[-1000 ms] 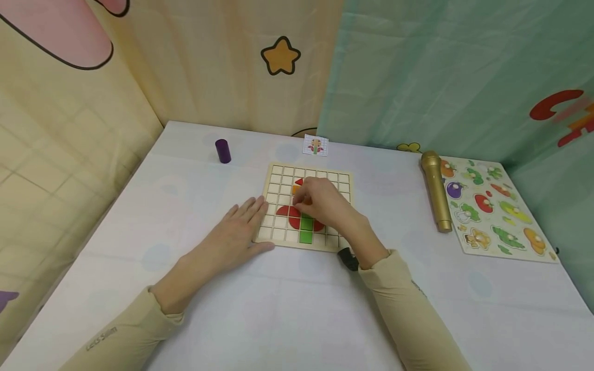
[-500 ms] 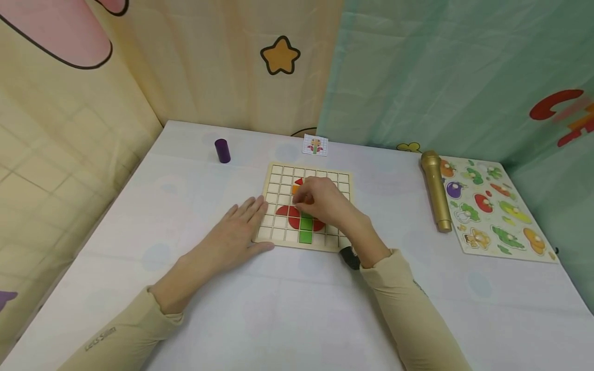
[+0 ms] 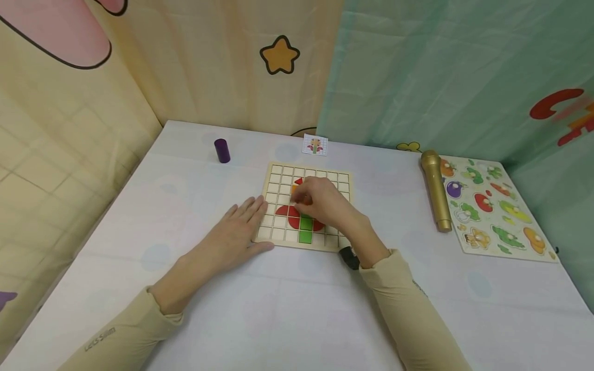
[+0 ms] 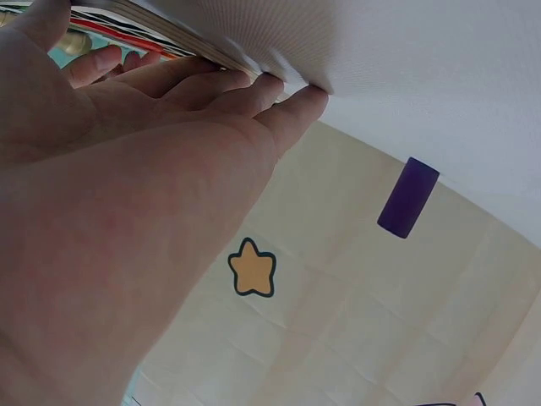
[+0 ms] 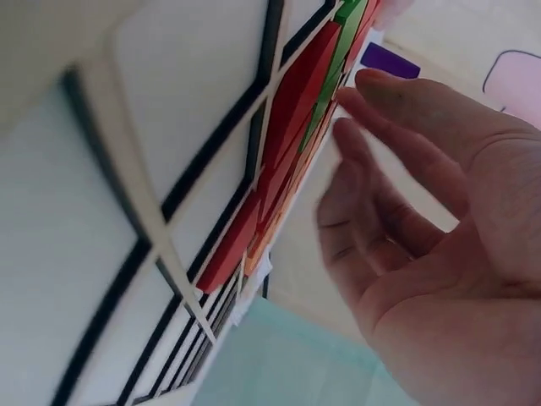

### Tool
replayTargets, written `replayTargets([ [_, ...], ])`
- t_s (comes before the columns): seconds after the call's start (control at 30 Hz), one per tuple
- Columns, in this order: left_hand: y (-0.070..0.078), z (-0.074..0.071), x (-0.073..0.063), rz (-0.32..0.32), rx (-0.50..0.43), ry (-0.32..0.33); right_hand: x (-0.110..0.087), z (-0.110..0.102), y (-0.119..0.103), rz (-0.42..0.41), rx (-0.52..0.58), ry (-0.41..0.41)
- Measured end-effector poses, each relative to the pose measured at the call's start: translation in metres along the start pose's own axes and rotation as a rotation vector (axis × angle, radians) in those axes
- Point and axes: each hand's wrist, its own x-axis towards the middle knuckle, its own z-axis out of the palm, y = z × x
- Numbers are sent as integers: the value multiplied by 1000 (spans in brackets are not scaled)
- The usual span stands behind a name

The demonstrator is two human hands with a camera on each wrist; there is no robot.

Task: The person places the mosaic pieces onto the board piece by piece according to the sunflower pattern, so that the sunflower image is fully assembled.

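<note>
A wooden grid board [image 3: 275, 233] lies mid-table, holding red rounded pieces [image 3: 294, 217] and green square pieces [image 3: 305, 236] in its cells. Higher up are a red triangle [image 3: 298, 181] and a partly covered orange piece [image 3: 294, 189]. My left hand [image 3: 236, 229] is laid flat with straight fingers against the board's left edge. Over the board's middle, my right hand [image 3: 325, 201] has loosely bent fingers, thumb tip close to the index tip. In the right wrist view no piece shows between the fingertips [image 5: 365, 78]. Cells beneath that hand are hidden.
A small card [image 3: 315, 145] with a flower pattern lies behind the board. A purple cylinder [image 3: 222, 151] is at the back left. On the right, a gold microphone [image 3: 436, 193] lies beside a vegetable puzzle board [image 3: 492, 221]. Curtains border the table's back.
The right hand's fingers have shifted slightly over the board's middle, near the orange piece. The left hand and the board have stayed in place.
</note>
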Motion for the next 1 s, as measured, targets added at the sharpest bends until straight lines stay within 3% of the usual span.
replayTargets([
  [0.17,1,0,2,-7,5,-8,-4,-13,4,9,52,105],
  [0.43,1,1,2,-13,12,-9,-7,-25,35,182,41,184],
  [0.57,1,1,1,-18,6,-12,-4,-25,43,188,45,156],
  [0.77,0,0,1,-14,3,-8,1,-23,45,122,47,66],
  [1.0,0,1,2,-12,5,-10,1,-19,42,126,35,42],
])
